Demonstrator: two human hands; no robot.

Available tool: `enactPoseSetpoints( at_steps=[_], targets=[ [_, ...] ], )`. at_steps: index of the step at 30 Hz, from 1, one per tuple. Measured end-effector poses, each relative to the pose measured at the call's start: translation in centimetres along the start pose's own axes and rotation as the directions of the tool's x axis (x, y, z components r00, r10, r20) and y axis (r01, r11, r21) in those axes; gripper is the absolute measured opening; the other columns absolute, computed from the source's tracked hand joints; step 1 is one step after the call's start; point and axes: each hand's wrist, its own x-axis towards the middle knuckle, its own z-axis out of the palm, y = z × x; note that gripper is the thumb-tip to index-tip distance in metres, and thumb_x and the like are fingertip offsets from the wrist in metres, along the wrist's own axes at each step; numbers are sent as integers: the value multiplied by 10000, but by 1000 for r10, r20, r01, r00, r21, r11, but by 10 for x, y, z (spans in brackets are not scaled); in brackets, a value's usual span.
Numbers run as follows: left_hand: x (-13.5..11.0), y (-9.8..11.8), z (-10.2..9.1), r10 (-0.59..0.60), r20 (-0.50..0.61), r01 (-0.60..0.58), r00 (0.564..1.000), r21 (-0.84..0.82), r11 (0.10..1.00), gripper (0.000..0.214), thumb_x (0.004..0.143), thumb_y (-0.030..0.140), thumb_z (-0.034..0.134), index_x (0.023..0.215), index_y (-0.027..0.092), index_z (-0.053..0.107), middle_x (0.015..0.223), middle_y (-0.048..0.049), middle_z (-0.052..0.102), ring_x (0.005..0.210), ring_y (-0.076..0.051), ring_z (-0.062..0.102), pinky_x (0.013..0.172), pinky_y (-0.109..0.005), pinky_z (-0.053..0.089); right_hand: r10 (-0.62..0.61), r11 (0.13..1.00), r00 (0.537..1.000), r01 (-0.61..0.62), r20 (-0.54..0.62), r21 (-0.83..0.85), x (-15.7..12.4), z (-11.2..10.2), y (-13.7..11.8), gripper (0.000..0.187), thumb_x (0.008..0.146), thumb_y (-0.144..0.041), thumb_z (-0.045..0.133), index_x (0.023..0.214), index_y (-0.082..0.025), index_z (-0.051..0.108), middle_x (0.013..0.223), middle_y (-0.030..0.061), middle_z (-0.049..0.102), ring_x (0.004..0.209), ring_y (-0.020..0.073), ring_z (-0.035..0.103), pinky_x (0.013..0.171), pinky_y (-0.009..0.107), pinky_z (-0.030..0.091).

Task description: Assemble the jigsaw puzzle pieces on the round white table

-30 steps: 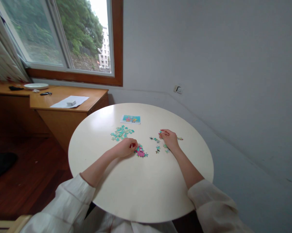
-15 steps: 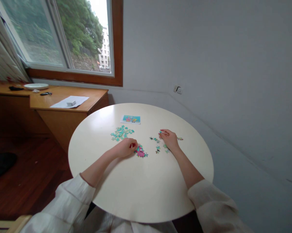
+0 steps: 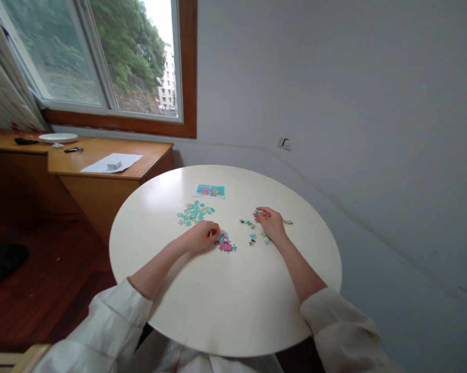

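My left hand point(image 3: 203, 236) rests on the table with curled fingers, closed at the left edge of a partly joined jigsaw puzzle point(image 3: 226, 242) with a pink cartoon figure. What those fingers hold, if anything, is hidden. Farther right, my right hand point(image 3: 271, 221) has its fingertips closed on a small colourful puzzle piece point(image 3: 255, 213). Around it lie several loose pieces, among them a teal one point(image 3: 251, 225), a dark-marked one point(image 3: 252, 240) and a yellowish one point(image 3: 288, 221). Some pieces are partly covered by the right hand.
A heap of teal puzzle pieces point(image 3: 195, 213) lies beyond my left hand. Behind it is a picture card point(image 3: 210, 191) with cartoon figures. Everything lies on a round white table point(image 3: 233, 300). At the left stands a wooden desk point(image 3: 155, 150) bearing paper, a small box and a plate.
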Motion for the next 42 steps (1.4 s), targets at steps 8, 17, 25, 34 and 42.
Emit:
enactPoseSetpoints(
  at_steps=[8,17,25,34,42],
  targets=[
    [0,2,-1,-4,-3,4,1000,8,1000,180,710,191,416,718,161,593,670,-9,578,585,-115,482,543,-204,367,-13,1000,1000,13,12,3,0,-1,0,269,639,-301,579,845,-129,596,626,27,623,565,136,605,571,281,516],
    [0,-1,1,10,-5,-10,1000,15,1000,182,715,187,414,722,161,594,673,-8,575,587,-112,481,547,-201,364,-5,1000,1000,5,15,8,0,0,0,260,637,-289,574,843,-132,592,607,17,614,556,133,600,577,282,513],
    [0,0,0,10,-4,-10,1000,17,1000,188,711,199,409,715,162,593,671,-9,576,584,-112,478,544,-203,364,-10,1000,1000,10,18,-6,0,-1,0,281,635,-316,578,845,-130,594,599,15,606,544,130,590,575,284,511],
    [0,1,-1,5,2,-5,1000,3,1000,187,710,201,411,724,159,592,676,-15,573,589,-117,476,547,-208,364,-20,1000,1000,21,22,-8,-1,-1,-2,297,639,-344,585,847,-132,598,611,20,614,555,134,596,572,283,513],
    [0,0,0,14,-3,-14,1000,1,1000,190,712,205,410,725,159,594,677,-16,575,587,-117,477,551,-210,367,-20,1000,999,20,27,-6,0,-1,1,305,636,-341,590,856,-131,596,626,23,617,562,131,594,582,283,509]
  ],
)
